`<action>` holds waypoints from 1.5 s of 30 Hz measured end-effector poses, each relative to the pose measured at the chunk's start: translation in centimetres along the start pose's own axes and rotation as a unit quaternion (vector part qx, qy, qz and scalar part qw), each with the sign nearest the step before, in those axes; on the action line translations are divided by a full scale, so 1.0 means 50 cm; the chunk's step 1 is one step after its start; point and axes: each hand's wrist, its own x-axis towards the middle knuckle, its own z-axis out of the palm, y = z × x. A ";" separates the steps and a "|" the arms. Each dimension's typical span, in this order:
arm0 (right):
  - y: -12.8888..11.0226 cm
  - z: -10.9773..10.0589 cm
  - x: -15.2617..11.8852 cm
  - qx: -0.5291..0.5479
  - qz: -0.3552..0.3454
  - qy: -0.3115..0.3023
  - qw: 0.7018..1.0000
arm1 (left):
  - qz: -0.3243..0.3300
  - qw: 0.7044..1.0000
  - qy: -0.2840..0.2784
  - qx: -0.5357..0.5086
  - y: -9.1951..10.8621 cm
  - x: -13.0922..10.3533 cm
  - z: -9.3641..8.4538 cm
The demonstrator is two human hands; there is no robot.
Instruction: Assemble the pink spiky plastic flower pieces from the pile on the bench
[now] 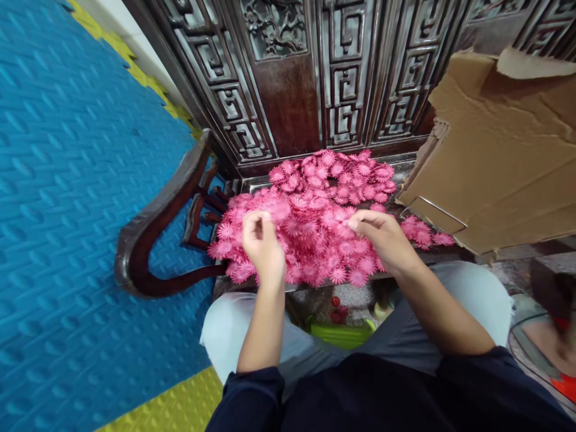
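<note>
A large pile of pink flower-shaped pieces (310, 258) lies on a dark wooden bench (450, 255). Over the left part of the pile, my left hand (264, 243) is closed, its thumb and fingers pinching a blurred pink flower piece (279, 209). My right hand (380, 235) is over the right side of the pile, thumb and forefinger pressed together at a pink flower piece (341, 219), which is also blurred. The two hands are apart. Where the held pieces end and the pile behind them starts is hard to make out.
A torn cardboard sheet (508, 162) leans at the right, near a thin metal wire frame (441, 214). Behind the pile rises a carved wooden backrest (288, 96). A curved armrest (135, 258) stands at the left. A green object (342, 335) sits below, between the knees.
</note>
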 end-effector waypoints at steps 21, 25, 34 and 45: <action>0.006 0.014 -0.001 0.028 0.017 -0.072 0.997 | 0.073 0.952 -0.292 0.047 0.062 -0.053 0.010; -0.003 0.010 -0.003 0.031 0.021 -0.082 0.996 | 0.002 0.940 -0.339 -0.042 0.069 -0.057 0.009; -0.007 0.011 -0.005 -0.004 0.013 -0.093 0.996 | -0.007 0.947 -0.317 -0.048 0.072 -0.056 0.009; -0.012 0.008 -0.006 -0.014 0.004 -0.119 0.993 | -0.037 0.927 -0.364 -0.079 0.069 -0.046 0.002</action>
